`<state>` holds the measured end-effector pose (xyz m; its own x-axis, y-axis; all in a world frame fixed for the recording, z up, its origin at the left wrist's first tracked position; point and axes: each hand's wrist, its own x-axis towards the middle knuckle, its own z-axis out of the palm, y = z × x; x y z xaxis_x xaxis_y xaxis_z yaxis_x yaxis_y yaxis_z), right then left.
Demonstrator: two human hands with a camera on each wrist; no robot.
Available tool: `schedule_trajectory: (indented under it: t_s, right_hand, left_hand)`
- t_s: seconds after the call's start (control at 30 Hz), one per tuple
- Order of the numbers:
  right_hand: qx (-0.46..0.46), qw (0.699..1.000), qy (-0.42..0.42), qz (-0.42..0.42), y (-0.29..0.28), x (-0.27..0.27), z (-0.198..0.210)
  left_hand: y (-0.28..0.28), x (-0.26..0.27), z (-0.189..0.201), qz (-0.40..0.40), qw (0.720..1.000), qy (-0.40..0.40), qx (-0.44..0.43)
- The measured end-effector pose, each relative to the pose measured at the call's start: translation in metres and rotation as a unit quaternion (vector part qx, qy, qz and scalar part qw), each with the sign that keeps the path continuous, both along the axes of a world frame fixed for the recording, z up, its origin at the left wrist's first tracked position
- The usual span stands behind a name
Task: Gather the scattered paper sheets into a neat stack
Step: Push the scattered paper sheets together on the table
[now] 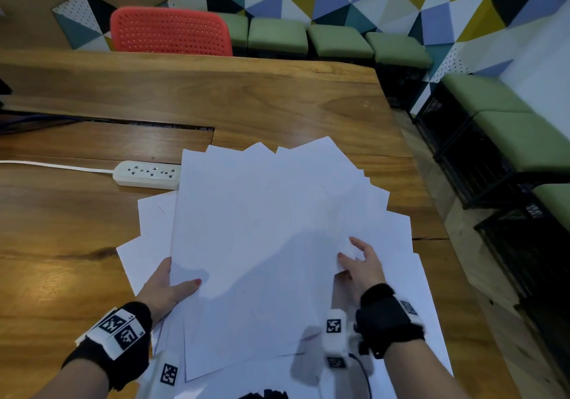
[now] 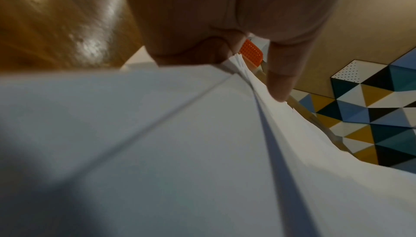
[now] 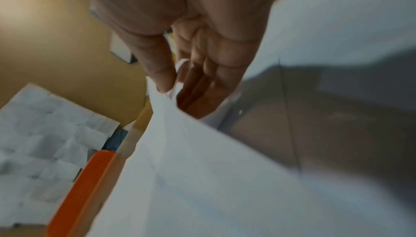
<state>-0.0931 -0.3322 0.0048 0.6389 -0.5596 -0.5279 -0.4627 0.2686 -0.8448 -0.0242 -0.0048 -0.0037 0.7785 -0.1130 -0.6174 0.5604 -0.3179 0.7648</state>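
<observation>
At the frame's centre, the fanned paper sheets (image 1: 271, 229) are pinched at their edges by the left hand (image 1: 168, 287) and right hand (image 1: 364, 267), so loose lower sheets could slip onto the surface (image 1: 277, 102).

Fanned pile of plain white paper sheets (image 1: 271, 232) on the wooden table

The blank rectangular sheets overlap at many angles, their corners splaying out along the far and right sides. The upper sheets are lifted off the table at the near left edge, while others lie flat beneath, spreading left, right and toward the viewer.
</observation>
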Motion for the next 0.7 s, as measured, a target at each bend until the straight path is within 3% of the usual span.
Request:
schedule_trajectory:
  t_s: [0.07,0.13,0.33,0.53,0.63,0.7]
  right_hand:
    - [0.149,0.986,-0.031,-0.064,0.023,-0.003,-0.006]
    - [0.234,0.967,-0.044,-0.091,0.040,-0.009,-0.009]
    - [0.192,0.946,-0.057,-0.254,0.023,-0.006,-0.011]
    - [0.209,0.960,0.020,-0.187,0.056,-0.005,-0.015]
    - [0.177,0.955,-0.030,-0.234,0.041,-0.008,-0.006]
    - [0.110,0.974,-0.053,-0.188,0.031,-0.008,0.003]
  left_hand:
    - [-0.002,-0.001,0.002,0.004,1.000,-0.008,0.015]
    - [-0.001,-0.001,0.001,0.000,0.999,-0.015,0.031]
    - [0.004,-0.001,-0.006,0.002,0.999,-0.021,0.033]
    - [0.003,0.001,-0.006,-0.005,0.999,-0.033,0.038]
    - [0.005,0.001,-0.009,-0.014,0.998,-0.039,0.044]
    - [0.006,0.000,-0.012,-0.017,0.998,-0.044,0.050]
